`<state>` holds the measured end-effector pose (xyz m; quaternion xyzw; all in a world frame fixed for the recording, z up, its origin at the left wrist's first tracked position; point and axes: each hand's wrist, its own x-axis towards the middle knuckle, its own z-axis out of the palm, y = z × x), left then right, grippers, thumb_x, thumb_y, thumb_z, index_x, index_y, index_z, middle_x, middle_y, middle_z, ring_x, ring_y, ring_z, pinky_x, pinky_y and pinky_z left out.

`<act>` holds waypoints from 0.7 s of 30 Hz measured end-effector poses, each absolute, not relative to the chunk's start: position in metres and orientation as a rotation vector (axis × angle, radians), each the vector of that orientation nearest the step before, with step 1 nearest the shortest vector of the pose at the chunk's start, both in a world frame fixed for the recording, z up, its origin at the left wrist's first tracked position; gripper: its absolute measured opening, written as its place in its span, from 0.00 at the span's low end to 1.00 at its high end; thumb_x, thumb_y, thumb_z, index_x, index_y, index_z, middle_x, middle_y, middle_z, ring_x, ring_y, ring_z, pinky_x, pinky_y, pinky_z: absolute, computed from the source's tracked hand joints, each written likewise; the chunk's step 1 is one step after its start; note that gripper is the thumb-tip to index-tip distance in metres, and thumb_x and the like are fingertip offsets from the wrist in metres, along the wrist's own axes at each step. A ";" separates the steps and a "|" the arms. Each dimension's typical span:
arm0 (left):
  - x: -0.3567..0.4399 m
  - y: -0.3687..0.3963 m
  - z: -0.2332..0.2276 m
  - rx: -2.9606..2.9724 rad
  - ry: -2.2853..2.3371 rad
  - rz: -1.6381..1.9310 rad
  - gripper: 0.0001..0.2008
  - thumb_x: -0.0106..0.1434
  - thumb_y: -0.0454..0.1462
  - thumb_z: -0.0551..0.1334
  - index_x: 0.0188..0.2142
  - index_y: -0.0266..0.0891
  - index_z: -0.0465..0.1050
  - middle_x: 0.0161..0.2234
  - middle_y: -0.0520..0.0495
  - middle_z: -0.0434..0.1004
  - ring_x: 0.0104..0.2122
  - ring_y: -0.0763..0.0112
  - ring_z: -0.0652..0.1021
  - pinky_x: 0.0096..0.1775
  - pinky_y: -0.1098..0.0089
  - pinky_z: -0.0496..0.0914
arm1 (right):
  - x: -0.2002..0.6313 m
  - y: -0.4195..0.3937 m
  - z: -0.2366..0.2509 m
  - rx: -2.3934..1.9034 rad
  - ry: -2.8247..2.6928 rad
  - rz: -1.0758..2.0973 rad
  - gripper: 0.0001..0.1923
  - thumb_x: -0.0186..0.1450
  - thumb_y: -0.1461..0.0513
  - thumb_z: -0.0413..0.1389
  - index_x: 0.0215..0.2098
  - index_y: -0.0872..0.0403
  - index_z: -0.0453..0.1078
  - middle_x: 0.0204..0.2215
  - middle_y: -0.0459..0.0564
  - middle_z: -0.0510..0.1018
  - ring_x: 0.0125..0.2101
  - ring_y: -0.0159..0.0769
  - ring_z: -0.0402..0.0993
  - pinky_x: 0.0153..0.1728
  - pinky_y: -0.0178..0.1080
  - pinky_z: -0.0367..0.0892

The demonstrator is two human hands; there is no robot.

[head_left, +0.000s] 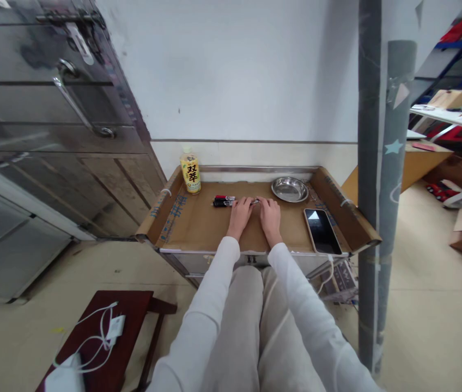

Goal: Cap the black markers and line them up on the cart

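Observation:
My left hand point(241, 215) and my right hand point(271, 218) are close together over the cardboard-lined table top point(198, 223). Fingers of both are closed around a dark marker point(254, 202), of which only a short middle piece shows between them. Just left of my left hand lie a red marker point(223, 197) and black markers point(222, 203), side by side, their right ends partly covered by my fingers. A round steel dish point(290, 189) sits beyond my right hand. Nearer, to the right, lies a phone point(322, 231) with a dark screen.
A yellow-labelled drink bottle point(190, 173) stands at the back left corner. Cardboard flaps rise along the table's sides. A grey wrapped pole point(382, 179) stands at the right. A white cable point(327, 274) hangs by the phone; a dark red stool point(104, 332) bears a charger and cables.

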<state>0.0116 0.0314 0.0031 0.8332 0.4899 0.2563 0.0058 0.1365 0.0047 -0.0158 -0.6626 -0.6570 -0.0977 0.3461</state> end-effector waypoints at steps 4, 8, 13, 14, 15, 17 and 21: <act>0.009 0.025 0.007 2.565 1.597 0.898 0.12 0.72 0.38 0.51 0.50 0.43 0.69 0.48 0.45 0.76 0.49 0.66 0.74 0.53 0.63 0.61 | 0.135 0.002 -0.013 -1.765 -1.709 -0.244 0.21 0.71 0.65 0.41 0.55 0.54 0.70 0.43 0.58 0.75 0.40 0.43 0.67 0.43 0.43 0.59; 0.007 0.024 0.008 2.488 1.670 0.975 0.13 0.72 0.39 0.51 0.51 0.44 0.69 0.49 0.45 0.76 0.50 0.66 0.73 0.54 0.63 0.60 | 0.135 0.001 -0.012 -1.787 -1.662 -0.246 0.21 0.71 0.65 0.41 0.55 0.54 0.69 0.43 0.58 0.75 0.40 0.43 0.67 0.43 0.43 0.58; 0.007 0.023 0.008 2.502 1.645 0.972 0.13 0.72 0.39 0.50 0.51 0.47 0.70 0.50 0.47 0.76 0.51 0.67 0.73 0.55 0.63 0.59 | 0.134 0.001 -0.011 -1.769 -1.686 -0.224 0.21 0.70 0.65 0.41 0.54 0.54 0.70 0.45 0.59 0.75 0.42 0.44 0.68 0.44 0.43 0.59; 0.007 0.023 0.009 2.510 1.637 0.965 0.13 0.72 0.39 0.51 0.51 0.47 0.70 0.50 0.47 0.76 0.52 0.67 0.73 0.55 0.63 0.59 | 0.133 0.001 -0.010 -1.761 -1.694 -0.205 0.21 0.71 0.64 0.40 0.54 0.54 0.69 0.45 0.59 0.76 0.43 0.44 0.68 0.45 0.43 0.59; 0.007 0.023 0.009 2.510 1.632 0.963 0.13 0.72 0.39 0.51 0.51 0.47 0.70 0.50 0.47 0.76 0.52 0.67 0.73 0.55 0.62 0.59 | 0.133 0.000 -0.008 -1.743 -1.706 -0.180 0.21 0.71 0.64 0.40 0.56 0.55 0.68 0.45 0.59 0.76 0.44 0.44 0.69 0.45 0.43 0.60; 0.007 0.023 0.009 2.495 1.626 0.972 0.13 0.72 0.38 0.51 0.51 0.45 0.70 0.49 0.46 0.76 0.51 0.67 0.74 0.55 0.62 0.59 | 0.132 -0.003 -0.004 -1.663 -1.766 -0.097 0.24 0.70 0.64 0.40 0.62 0.55 0.61 0.46 0.58 0.77 0.44 0.44 0.70 0.46 0.43 0.62; 0.004 0.021 0.009 2.442 1.649 1.012 0.14 0.73 0.38 0.48 0.50 0.42 0.70 0.48 0.45 0.78 0.49 0.67 0.75 0.54 0.64 0.61 | 0.131 -0.010 0.003 -1.415 -1.926 0.109 0.34 0.68 0.62 0.42 0.71 0.55 0.40 0.52 0.58 0.74 0.48 0.43 0.72 0.49 0.43 0.65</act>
